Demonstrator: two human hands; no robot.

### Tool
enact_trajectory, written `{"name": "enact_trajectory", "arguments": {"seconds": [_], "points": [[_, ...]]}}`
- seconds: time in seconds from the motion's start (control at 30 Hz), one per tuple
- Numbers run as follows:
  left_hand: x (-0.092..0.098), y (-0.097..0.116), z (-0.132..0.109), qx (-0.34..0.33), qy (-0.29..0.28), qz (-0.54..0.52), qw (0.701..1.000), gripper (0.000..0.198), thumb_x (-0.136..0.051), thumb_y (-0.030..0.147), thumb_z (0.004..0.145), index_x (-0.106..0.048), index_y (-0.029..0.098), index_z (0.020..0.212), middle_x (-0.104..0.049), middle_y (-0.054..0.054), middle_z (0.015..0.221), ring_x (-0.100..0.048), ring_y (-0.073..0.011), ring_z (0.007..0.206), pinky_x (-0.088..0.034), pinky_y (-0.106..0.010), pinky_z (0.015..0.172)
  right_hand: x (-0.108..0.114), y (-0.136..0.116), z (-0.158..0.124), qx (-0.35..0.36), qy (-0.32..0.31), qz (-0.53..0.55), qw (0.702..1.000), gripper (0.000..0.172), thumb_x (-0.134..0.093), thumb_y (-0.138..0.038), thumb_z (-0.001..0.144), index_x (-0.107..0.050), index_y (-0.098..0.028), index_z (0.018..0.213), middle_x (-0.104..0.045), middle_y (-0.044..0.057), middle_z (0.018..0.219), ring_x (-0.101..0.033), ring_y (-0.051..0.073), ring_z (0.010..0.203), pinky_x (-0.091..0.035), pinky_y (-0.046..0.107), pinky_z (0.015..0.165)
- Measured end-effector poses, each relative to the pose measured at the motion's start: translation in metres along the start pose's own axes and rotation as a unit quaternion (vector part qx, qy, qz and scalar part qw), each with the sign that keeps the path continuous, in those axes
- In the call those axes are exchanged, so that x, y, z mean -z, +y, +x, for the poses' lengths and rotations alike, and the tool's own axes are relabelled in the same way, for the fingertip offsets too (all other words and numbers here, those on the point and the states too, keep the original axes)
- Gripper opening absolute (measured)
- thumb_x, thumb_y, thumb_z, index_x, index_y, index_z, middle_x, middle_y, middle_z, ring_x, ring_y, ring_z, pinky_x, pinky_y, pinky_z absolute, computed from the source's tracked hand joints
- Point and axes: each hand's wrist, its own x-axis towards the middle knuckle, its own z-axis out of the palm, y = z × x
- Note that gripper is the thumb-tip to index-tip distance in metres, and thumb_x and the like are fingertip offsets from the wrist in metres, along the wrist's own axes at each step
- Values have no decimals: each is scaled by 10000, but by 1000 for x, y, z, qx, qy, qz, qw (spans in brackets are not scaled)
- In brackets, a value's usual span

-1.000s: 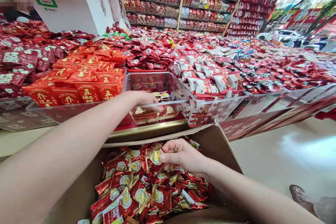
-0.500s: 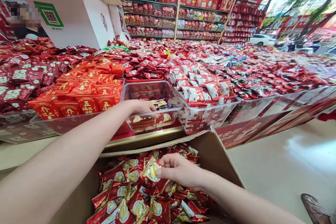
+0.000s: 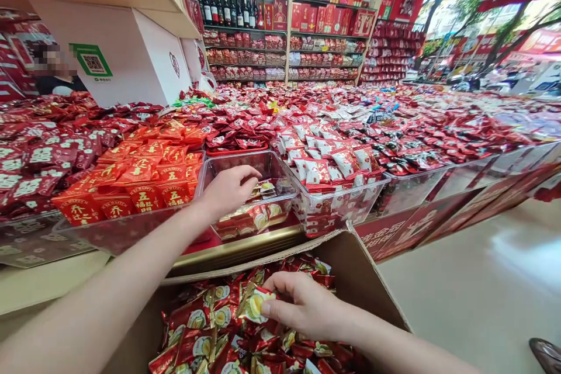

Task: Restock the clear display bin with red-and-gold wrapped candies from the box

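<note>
Left hand [image 3: 228,190]: fingers curled inside the clear bin [image 3: 239,156]; whether they hold anything cannot be told. A few sweets [image 3: 265,190] lie just beyond the fingertips.
Right hand [image 3: 302,307]: thumb and forefinger pinch one packet [image 3: 256,304] by its edge, just above the heap in the carton [image 3: 359,269].
Risk: slick foil and a shallow pinch, so the packet may slip back among its like.
</note>
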Motion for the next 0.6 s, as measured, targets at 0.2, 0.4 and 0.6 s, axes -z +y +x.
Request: {"name": "enact_trajectory", "arguments": {"seconds": [0.2, 0.4, 0.6], "points": [[-34, 31, -93, 14, 1, -101, 995, 318, -341, 430, 811, -465, 237, 592, -495, 41, 538, -458, -138, 508, -337, -231, 480, 8, -33, -4, 102, 101, 64, 988, 247, -529, -353, 739, -553, -143, 868, -525, 1, 712, -425, 80, 617, -367, 195, 577], [-61, 41, -105, 101, 155, -275, 943, 311, -314, 395, 832, -380, 241, 570, -327, 56, 521, -345, -122, 481, -346, -215, 465, -6, -39, 8, 61, 242, 174, 953, 319, -426, -468, 778, -410, -171, 665, -376, -42, 544, -344, 58, 469, -314, 184, 437], [-68, 53, -107, 132, 195, -326, 916, 308, -285, 411, 834, -320, 252, 572, -301, 64, 477, -335, -124, 429, -344, -223, 423, -6, -42, 9, 125, 350, -6, 929, 379, -348, -428, 826, -350, -168, 551, -338, -27, 534, -292, 69, 505, -279, 205, 472]]}}
